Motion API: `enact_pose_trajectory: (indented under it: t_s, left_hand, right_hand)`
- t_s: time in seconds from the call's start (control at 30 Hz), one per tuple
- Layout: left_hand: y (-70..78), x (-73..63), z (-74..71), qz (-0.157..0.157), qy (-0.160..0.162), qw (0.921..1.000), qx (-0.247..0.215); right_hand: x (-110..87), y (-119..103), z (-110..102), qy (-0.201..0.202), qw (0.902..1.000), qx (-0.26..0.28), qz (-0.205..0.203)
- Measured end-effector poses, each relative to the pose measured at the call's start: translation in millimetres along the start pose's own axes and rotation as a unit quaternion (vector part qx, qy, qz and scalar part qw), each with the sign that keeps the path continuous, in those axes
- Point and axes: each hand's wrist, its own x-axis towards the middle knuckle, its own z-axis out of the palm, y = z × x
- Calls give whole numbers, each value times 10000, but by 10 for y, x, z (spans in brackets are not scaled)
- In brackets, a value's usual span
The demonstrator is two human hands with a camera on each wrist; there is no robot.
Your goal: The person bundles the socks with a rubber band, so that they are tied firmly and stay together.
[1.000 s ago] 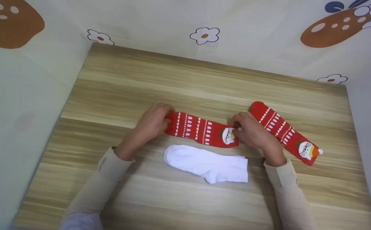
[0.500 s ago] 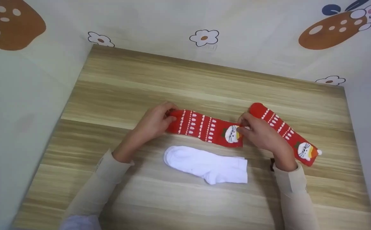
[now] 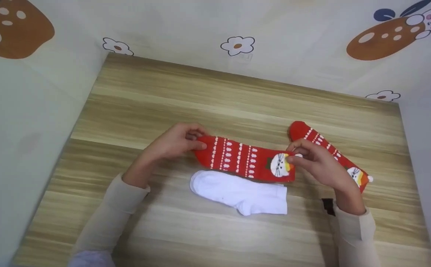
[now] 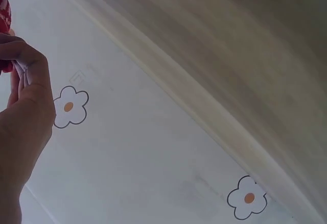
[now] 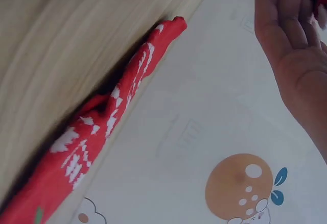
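A red sock (image 3: 234, 157) with white patterned bands and a white cat face is stretched flat between both hands. My left hand (image 3: 174, 142) pinches its plain toe end, thumb on top. At the cuff, beside the cat face, my right hand (image 3: 321, 163) pinches the other end. The held sock hangs just past the upper edge of a white pair of socks (image 3: 237, 191). Behind the right hand lies a second red sock (image 3: 308, 134), partly covered by that hand; the right wrist view shows this sock (image 5: 117, 112) lying along the table.
The wood-grain table (image 3: 186, 92) meets pale walls (image 3: 293, 40) printed with flowers and orange fruit at its back and sides. A small dark piece (image 3: 328, 206) shows beside the right sleeve (image 3: 354, 230).
The red sock has been lifted and shifted to the right and nearer the body, both hands holding its ends. My right hand has moved right, over the second red sock. The white socks stay put.
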Motion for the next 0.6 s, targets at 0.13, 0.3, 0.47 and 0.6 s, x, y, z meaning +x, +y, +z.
enact_pose_trajectory:
  t_s: [0.13,0.3,0.47,0.6]
  left_hand:
    - [1,-7,-12,-11,56,10000,-41]
    - [0,-19,-6,20,55,9999,-146]
    - [16,-33,2,216,-62,9995,-230]
    - [56,-53,12,292,-194,9992,-203]
  right_hand:
    - [-92,-16,-8,441,9990,73,-61]
    - [-185,-25,4,829,9965,-57,-83]
    - [-283,-26,28,917,9957,-86,-121]
    - [-344,-23,38,963,9952,-101,-171]
